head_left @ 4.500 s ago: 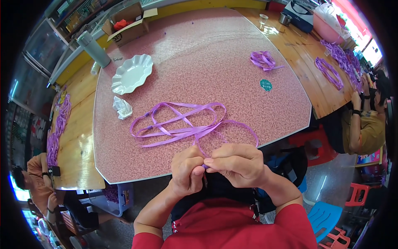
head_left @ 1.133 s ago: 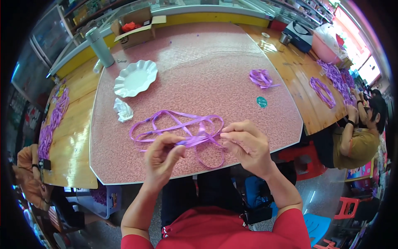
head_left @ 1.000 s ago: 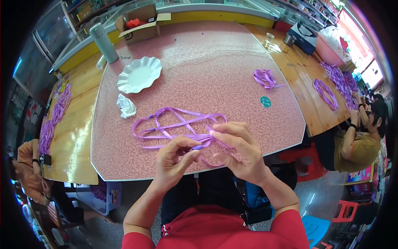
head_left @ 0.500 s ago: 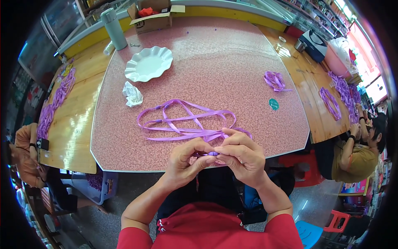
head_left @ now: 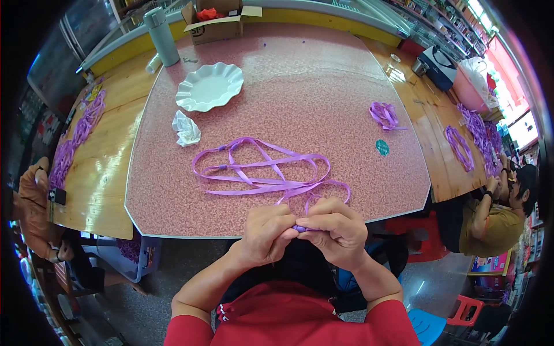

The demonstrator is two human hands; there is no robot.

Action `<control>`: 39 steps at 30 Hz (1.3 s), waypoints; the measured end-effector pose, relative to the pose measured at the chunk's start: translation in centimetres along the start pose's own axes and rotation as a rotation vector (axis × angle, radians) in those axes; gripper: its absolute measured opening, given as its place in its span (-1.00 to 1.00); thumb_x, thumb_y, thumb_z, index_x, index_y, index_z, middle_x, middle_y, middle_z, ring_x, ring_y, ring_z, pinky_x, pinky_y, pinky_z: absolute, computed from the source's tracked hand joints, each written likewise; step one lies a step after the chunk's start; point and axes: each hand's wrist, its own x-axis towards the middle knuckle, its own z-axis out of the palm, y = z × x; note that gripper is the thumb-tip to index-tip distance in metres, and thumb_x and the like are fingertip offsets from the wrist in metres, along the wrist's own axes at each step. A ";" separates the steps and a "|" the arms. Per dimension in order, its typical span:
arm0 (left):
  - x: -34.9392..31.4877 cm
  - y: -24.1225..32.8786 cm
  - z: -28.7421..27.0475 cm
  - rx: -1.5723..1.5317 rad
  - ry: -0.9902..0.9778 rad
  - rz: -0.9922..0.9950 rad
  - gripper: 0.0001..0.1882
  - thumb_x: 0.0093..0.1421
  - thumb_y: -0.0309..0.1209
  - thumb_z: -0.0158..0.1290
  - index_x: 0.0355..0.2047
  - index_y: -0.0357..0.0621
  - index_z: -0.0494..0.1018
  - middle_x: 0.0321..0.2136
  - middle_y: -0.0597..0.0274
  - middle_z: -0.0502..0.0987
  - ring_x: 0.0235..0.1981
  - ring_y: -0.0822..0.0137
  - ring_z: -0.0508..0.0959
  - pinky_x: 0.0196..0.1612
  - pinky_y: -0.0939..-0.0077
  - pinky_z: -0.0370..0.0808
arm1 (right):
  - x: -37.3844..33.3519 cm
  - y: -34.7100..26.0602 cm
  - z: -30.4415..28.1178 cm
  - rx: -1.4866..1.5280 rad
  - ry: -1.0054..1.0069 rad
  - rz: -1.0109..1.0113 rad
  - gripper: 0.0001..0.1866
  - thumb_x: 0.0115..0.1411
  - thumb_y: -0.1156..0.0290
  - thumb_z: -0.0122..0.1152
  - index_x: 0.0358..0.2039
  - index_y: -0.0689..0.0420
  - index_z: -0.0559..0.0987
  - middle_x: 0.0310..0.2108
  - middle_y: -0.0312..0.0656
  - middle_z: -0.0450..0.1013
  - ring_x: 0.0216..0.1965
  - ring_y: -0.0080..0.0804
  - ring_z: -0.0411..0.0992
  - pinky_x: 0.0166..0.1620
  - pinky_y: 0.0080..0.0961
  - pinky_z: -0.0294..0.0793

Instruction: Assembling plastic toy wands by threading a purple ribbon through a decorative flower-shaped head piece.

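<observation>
Left hand (head_left: 266, 233), right hand (head_left: 337, 230): fingertips pinching small violet plastic-looking piece (head_left: 299, 228); best gripped squarely, long purple fabric ribbon (head_left: 271, 187) slack beyond

purple pc (head_left: 299, 228) partly hidden btwn fingers (head_left: 321, 221).

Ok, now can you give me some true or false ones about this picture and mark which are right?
1. The left hand and right hand pinch a small purple piece. True.
2. The wavy plate is red. False: it is white.
3. The crumpled white wad is on the plate. False: it lies beside it, on the pink table.
4. Loops of purple ribbon lie just beyond the hands. True.
5. The tall bottle stands left of the cardboard box. True.
</observation>
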 end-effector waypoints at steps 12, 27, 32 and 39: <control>0.1 0.2 -0.6 -0.039 -0.075 0.005 -0.82 0.36 -0.32 0.05 -0.26 -0.18 0.40 -0.60 0.18 0.39 -0.68 0.18 0.39 -0.63 0.27 0.28 | 0.1 -1.4 0.0 0.034 -0.006 0.068 -0.73 0.08 0.57 0.48 -0.17 0.17 0.67 -0.31 -0.15 0.57 -0.34 -0.39 0.56 -0.32 -0.53 0.55; -0.9 0.5 0.3 -0.077 -0.052 -0.030 -0.67 0.47 -0.17 -0.14 -0.27 -0.20 0.36 -0.60 0.14 0.44 -0.68 0.22 0.43 -0.62 0.35 0.29 | -0.1 -0.7 -0.5 0.079 -0.021 -0.059 -0.76 0.08 0.60 0.45 -0.20 0.22 0.68 -0.35 -0.15 0.55 -0.43 -0.41 0.52 -0.40 -0.54 0.48; -0.7 0.7 -0.3 -0.196 -0.148 -0.104 -0.68 0.46 -0.22 -0.12 -0.31 -0.22 0.40 -0.60 0.14 0.43 -0.67 0.21 0.44 -0.61 0.35 0.31 | 0.1 -0.1 -0.9 0.059 -0.071 -0.147 -0.77 0.05 0.63 0.44 -0.24 0.24 0.67 -0.36 -0.15 0.56 -0.44 -0.36 0.52 -0.42 -0.51 0.48; 0.2 1.7 0.6 -0.174 -0.072 -0.542 -0.66 0.49 -0.22 -0.10 -0.24 -0.28 0.46 -0.48 0.30 0.47 -0.52 0.51 0.39 -0.48 0.50 0.31 | -0.1 1.5 -0.4 -0.213 0.062 -0.234 -0.74 0.05 0.61 0.44 -0.20 0.23 0.65 -0.29 -0.13 0.56 -0.43 -0.32 0.52 -0.40 -0.45 0.50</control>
